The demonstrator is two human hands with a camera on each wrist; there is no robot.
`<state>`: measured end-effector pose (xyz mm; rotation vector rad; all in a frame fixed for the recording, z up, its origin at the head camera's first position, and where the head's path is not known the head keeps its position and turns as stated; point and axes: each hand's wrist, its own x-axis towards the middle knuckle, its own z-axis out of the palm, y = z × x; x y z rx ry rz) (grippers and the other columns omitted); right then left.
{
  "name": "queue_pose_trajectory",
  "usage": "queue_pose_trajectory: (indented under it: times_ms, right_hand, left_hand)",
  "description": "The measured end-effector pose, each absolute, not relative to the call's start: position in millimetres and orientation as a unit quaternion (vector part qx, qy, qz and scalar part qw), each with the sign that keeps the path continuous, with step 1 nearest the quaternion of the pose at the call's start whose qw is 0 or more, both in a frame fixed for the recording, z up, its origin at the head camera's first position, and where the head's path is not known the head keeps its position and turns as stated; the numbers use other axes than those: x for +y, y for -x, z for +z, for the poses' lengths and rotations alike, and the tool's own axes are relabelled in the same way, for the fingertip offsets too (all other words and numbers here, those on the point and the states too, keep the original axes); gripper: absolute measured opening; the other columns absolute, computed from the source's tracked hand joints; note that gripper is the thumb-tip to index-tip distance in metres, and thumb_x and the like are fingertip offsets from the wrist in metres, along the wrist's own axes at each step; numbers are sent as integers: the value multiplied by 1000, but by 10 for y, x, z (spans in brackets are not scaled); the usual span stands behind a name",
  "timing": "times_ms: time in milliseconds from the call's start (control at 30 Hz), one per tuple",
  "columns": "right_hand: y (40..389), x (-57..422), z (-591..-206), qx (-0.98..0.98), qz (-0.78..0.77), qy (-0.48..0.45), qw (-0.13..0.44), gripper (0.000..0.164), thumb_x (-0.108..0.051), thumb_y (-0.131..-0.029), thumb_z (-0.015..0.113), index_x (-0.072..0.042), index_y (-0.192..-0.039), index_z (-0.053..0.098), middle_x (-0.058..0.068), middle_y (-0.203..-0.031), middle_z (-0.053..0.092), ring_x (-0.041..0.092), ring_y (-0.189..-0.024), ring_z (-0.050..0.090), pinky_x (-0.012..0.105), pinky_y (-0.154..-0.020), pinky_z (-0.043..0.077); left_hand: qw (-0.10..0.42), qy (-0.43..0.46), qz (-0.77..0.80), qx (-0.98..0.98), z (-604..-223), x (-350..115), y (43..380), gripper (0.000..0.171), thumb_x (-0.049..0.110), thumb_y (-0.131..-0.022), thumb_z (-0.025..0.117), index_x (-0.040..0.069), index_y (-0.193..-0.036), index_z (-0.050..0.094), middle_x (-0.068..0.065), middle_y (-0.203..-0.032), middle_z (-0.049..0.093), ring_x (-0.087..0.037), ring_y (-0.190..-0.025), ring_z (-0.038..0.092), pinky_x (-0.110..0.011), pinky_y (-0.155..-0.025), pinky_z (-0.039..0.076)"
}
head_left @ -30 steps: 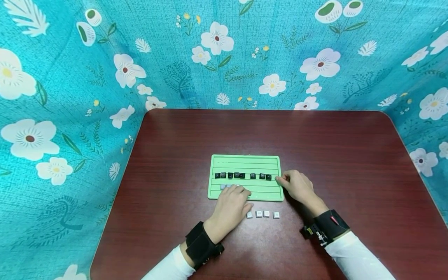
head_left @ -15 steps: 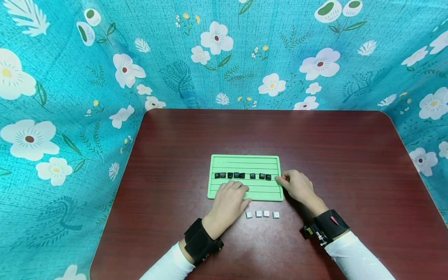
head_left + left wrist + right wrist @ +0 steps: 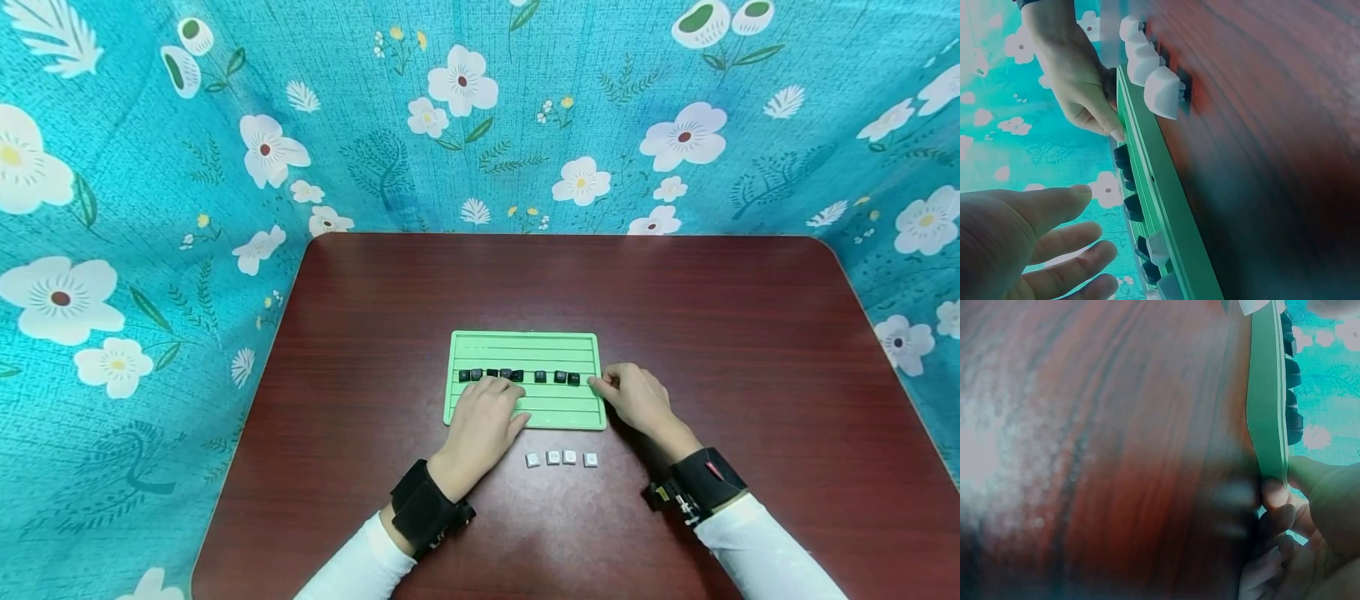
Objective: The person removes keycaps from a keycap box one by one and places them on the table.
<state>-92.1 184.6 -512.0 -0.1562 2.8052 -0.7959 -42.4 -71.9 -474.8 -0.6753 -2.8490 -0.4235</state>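
Note:
A pale green ridged board (image 3: 558, 347) lies on the table, with a row of black keycaps (image 3: 541, 377) across its middle. My left hand (image 3: 480, 421) is over the board's front left part, covering some of it in the head view. From the left wrist, this hand's fingers (image 3: 1063, 203) are spread and relaxed, holding nothing. White keycaps (image 3: 1158, 248) sit in a lower row of the board, hidden under the hand in the head view. At the right edge, my right hand (image 3: 637, 396) pinches the board, thumb on top and fingers (image 3: 1275, 492) at its side.
Several loose white keycaps (image 3: 553, 457) stand in a line on the dark red wooden table (image 3: 675, 292), in front of the board. Blue flowered cloth (image 3: 375, 108) hangs behind and beside the table. Each wrist wears a black band (image 3: 708, 479).
My left hand has slid forward and slightly left over the board, now reaching the black keycaps' row in the head view. My right hand keeps its hold on the board's edge.

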Motion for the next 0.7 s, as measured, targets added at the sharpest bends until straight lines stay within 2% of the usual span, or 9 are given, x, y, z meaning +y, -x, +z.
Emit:
queue_pose_trajectory:
  times_ms: [433, 700]
  right_hand:
    - [924, 1838, -5114, 954, -272, 50, 113, 40, -44, -91, 54, -17, -62, 46, -6, -49, 30, 14, -43, 29, 28, -43, 20]
    - [921, 1838, -5117, 954, -274, 50, 113, 40, -44, -90, 54, -17, -61, 45, -6, -49, 31, 14, -43, 30, 29, -43, 20]
  left_hand:
    - [90, 221, -151, -959, -4821, -765, 484, 30, 26, -77, 72, 12, -104, 70, -2, -101, 67, -18, -92, 58, -31, -72, 45]
    - [88, 214, -135, -963, -4856, -782, 518, 25, 21, -78, 72, 13, -101, 71, 0, -99, 67, -18, -90, 58, -31, -70, 44]
